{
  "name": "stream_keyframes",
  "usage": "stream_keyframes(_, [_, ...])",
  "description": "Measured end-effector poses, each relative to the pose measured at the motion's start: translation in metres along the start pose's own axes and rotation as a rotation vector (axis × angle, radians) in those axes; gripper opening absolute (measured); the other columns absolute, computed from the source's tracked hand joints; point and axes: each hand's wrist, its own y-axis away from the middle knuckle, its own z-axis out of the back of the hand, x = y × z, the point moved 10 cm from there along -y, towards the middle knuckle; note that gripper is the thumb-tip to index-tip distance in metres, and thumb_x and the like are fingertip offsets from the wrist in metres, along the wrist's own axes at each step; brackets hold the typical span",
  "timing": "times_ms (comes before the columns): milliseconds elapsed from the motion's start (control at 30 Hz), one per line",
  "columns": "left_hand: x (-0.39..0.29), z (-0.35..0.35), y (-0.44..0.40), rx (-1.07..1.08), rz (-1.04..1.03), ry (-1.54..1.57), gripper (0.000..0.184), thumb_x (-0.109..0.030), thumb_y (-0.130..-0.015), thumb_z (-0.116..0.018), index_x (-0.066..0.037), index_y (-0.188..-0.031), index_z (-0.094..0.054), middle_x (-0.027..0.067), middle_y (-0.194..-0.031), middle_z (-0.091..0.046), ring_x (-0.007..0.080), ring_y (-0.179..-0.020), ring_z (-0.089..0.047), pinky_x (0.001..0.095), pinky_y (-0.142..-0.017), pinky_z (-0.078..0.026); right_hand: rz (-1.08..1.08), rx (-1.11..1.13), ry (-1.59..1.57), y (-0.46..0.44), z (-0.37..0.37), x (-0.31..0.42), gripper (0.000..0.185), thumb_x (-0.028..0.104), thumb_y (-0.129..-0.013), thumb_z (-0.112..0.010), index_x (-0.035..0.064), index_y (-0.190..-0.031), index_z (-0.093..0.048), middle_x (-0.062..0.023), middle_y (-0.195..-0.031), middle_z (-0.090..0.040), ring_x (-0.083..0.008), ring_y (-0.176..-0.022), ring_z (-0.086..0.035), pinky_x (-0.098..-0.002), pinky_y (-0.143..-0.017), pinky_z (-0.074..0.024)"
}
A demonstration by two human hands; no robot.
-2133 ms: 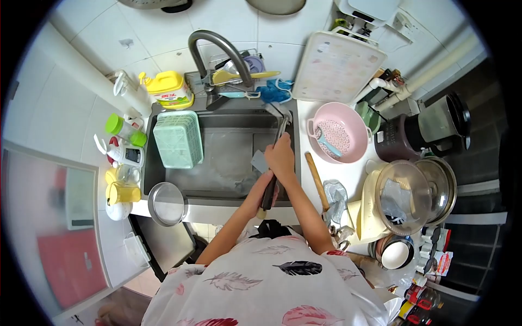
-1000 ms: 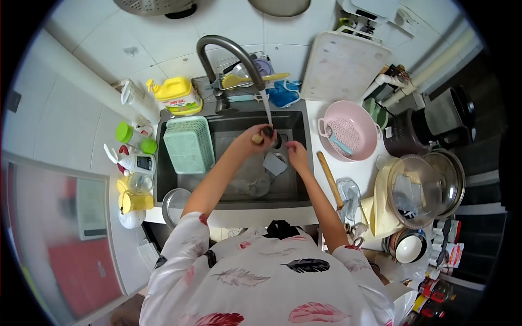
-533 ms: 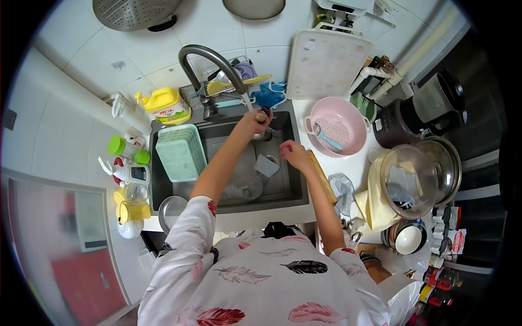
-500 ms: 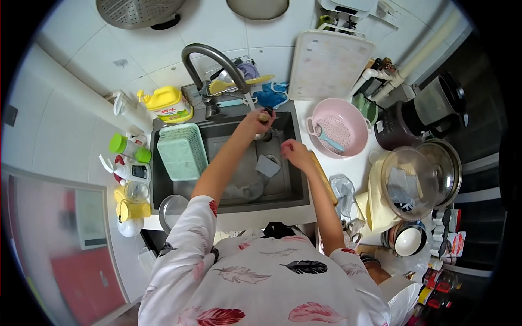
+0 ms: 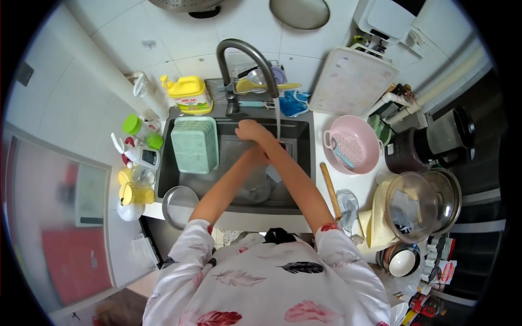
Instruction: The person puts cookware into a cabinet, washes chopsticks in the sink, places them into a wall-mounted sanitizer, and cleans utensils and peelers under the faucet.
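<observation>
Bare right hand (image 5: 251, 131) reaches across left hand (image 5: 262, 154) by the running, curved grey metal faucet (image 5: 246, 46), fingers' grip unclear; gentle movement likely limits splashing.

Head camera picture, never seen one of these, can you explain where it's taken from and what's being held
No machine: these are a person's bare hands, filmed by a camera worn on the head, looking down. The right hand is over the sink, its forearm hiding most of the left hand. I see nothing in the right; what the left holds, I can't tell. Water runs from the tap. A green basket is at the sink's left; a pink basin and a wooden stick are on the counter.
</observation>
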Motion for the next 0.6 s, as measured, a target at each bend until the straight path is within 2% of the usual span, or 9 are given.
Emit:
stream_keyframes(100, [0.033, 0.019, 0.026, -0.105, 0.159, 0.289, 0.017, -0.015, -0.077, -0.054, -0.002, -0.082, -0.045, 0.0089, -0.078, -0.051, 0.0095, -0.056, -0.049, 0.012, -0.037, -0.04, -0.097, -0.18, 0.027, -0.037, -0.005, -0.004, 0.034, 0.017, -0.072, -0.042, -0.0046, -0.095, -0.056, -0.0265, -0.099, -0.053, -0.0382, -0.095, -0.051, -0.0432, -0.085, -0.037])
stream_keyframes(167, [0.051, 0.028, 0.042, -0.125, 0.177, 0.34, 0.016, -0.015, -0.077, -0.054, -0.002, -0.083, -0.045, 0.0086, -0.077, -0.051, 0.0083, -0.054, -0.048, 0.0118, -0.037, -0.039, 0.082, 0.119, 0.045, -0.045, -0.011, 0.013, 0.039, 0.019, -0.073, -0.04, -0.0077, -0.1, -0.052, -0.0256, -0.102, -0.052, -0.0383, -0.092, -0.052, -0.0435, -0.079, -0.0412])
stream_keyframes(233, [0.065, 0.028, 0.057, -0.102, 0.165, 0.195, 0.019, -0.014, -0.08, -0.049, 0.001, -0.087, -0.043, 0.0081, -0.074, -0.049, 0.0061, -0.043, -0.041, 0.0129, -0.033, -0.036, -0.236, 0.073, -0.521, -0.051, -0.011, -0.011, 0.041, 0.02, -0.073, -0.04, -0.0082, -0.102, -0.049, -0.025, -0.102, -0.052, -0.0372, -0.092, -0.052, -0.0426, -0.072, -0.0448])
stream_keyframes(267, [0.068, 0.025, 0.068, -0.103, 0.161, 0.195, 0.019, -0.014, -0.08, -0.049, 0.001, -0.087, -0.043, 0.0081, -0.074, -0.049, 0.0061, -0.043, -0.041, 0.0129, -0.033, -0.036, -0.264, 0.14, -0.501, -0.035, 0.004, -0.001, 0.054, 0.032, -0.075, -0.043, -0.0061, -0.113, -0.039, -0.0212, -0.108, -0.047, -0.0317, -0.092, -0.05, -0.0417, -0.07, -0.0441])
stream_keyframes(400, [0.081, 0.032, 0.107, -0.176, 0.164, 0.332, 0.021, -0.015, -0.077, -0.054, -0.002, -0.084, -0.039, 0.0072, -0.074, -0.049, 0.0061, -0.044, -0.039, 0.0122, -0.033, -0.036, -0.232, 0.02, -0.581, -0.061, 0.003, -0.016, 0.06, 0.036, -0.071, -0.048, -0.0064, -0.113, -0.039, -0.0207, -0.11, -0.046, -0.0312, -0.085, -0.052, -0.0369, -0.065, -0.0438])
stream_keyframes(433, [0.08, 0.031, 0.115, -0.118, 0.12, 0.351, 0.02, -0.015, -0.077, -0.053, -0.003, -0.084, -0.039, 0.0071, -0.074, -0.049, 0.0062, -0.044, -0.037, 0.0124, -0.031, -0.035, -0.291, -0.004, -0.504, -0.058, 0.002, -0.025, 0.053, 0.032, -0.071, -0.05, -0.0039, -0.109, -0.044, -0.0184, -0.105, -0.05, -0.0272, -0.082, -0.053, -0.0337, -0.067, -0.0433])
stream_keyframes(500, [0.085, 0.043, 0.138, -0.096, 0.091, 0.247, 0.021, -0.016, -0.077, -0.053, -0.004, -0.086, -0.039, 0.0067, -0.073, -0.048, 0.0059, -0.045, -0.037, 0.0124, -0.03, -0.033, 0.019, -0.161, -0.314, -0.046, 0.023, -0.012, 0.034, 0.021, -0.071, -0.05, -0.0018, -0.096, -0.054, -0.017, -0.093, -0.058, -0.0281, -0.086, -0.056, -0.0363, -0.069, -0.0453])
stream_keyframes(567, [0.087, 0.048, 0.158, -0.065, 0.068, 0.132, 0.022, -0.017, -0.077, -0.053, -0.004, -0.087, -0.038, 0.0063, -0.073, -0.048, 0.0056, -0.046, -0.036, 0.0125, -0.028, -0.031, 0.273, -0.298, -0.459, -0.007, 0.031, -0.01, 0.026, 0.003, -0.075, -0.044, 0.0009, -0.1, -0.05, -0.0117, -0.091, -0.057, -0.0192, -0.084, -0.055, -0.0318, -0.073, -0.0432])
stream_keyframes(600, [0.088, 0.05, 0.168, -0.093, 0.032, 0.114, 0.023, -0.017, -0.078, -0.052, -0.005, -0.089, -0.037, 0.0058, -0.072, -0.047, 0.0054, -0.044, -0.035, 0.0124, -0.028, -0.03, 0.294, -0.345, -0.501, 0.03, 0.037, -0.008, 0.028, -0.002, -0.073, -0.042, 0.0007, -0.1, -0.05, -0.0124, -0.093, -0.056, -0.0206, -0.087, -0.054, -0.0311, -0.076, -0.0422])
